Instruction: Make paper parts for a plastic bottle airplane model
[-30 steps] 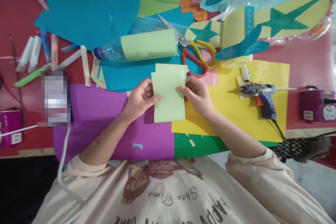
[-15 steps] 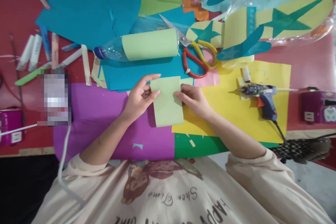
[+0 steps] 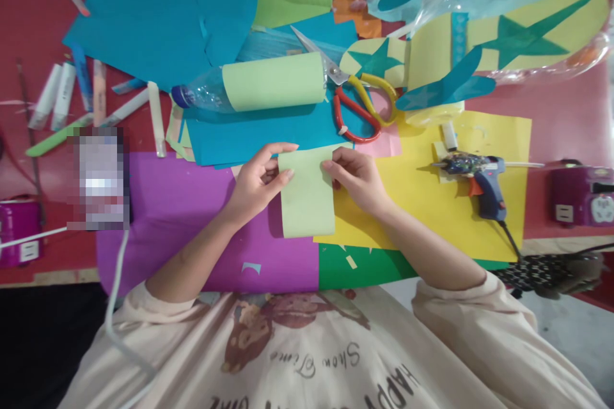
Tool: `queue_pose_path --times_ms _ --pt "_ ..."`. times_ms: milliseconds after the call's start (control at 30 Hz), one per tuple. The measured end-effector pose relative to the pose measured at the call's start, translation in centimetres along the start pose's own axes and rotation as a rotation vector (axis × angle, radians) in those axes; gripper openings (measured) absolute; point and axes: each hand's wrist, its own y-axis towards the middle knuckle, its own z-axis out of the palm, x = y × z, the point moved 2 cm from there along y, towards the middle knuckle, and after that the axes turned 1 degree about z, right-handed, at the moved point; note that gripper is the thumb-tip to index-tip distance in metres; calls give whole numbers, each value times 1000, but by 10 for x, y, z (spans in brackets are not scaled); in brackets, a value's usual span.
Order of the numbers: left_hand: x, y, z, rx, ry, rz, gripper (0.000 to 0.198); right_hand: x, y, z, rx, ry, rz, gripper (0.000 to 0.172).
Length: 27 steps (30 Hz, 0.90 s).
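Both hands hold a pale green piece of paper (image 3: 307,198) over the meeting edge of the purple and yellow sheets. My left hand (image 3: 261,182) pinches its upper left corner between thumb and fingers. At the upper right edge, my right hand (image 3: 354,177) grips it the same way, thumb on top. Beyond the hands lies a plastic bottle (image 3: 201,89) wrapped in pale green paper (image 3: 275,82). Scissors (image 3: 338,75) with red and yellow handles rest spread apart just right of the bottle.
On the yellow sheet (image 3: 407,204) at right lies a blue glue gun (image 3: 484,185) with its cord. A bottle airplane (image 3: 432,57) with starred wings stands behind it. At left are a phone (image 3: 102,179), several markers (image 3: 63,96) and a purple sheet (image 3: 182,217).
The green paper has shifted slightly down toward me, and its top edge has tilted a little. My right hand has moved slightly up along its edge.
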Motion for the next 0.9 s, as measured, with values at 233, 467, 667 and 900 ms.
queue_pose_path --times_ms 233,467,667,900 --pt "0 0 0 -11 -23 -8 40 0 0 -1 3 -4 4 40" --pt "-3 0 0 -12 -26 -11 37 2 -1 0 6 5 3 38" --pt "-3 0 0 -22 -19 -15 38 1 0 0 13 4 0 40" --pt "-3 0 0 -25 -10 -13 36 -1 -1 -1 0 -26 0 41"
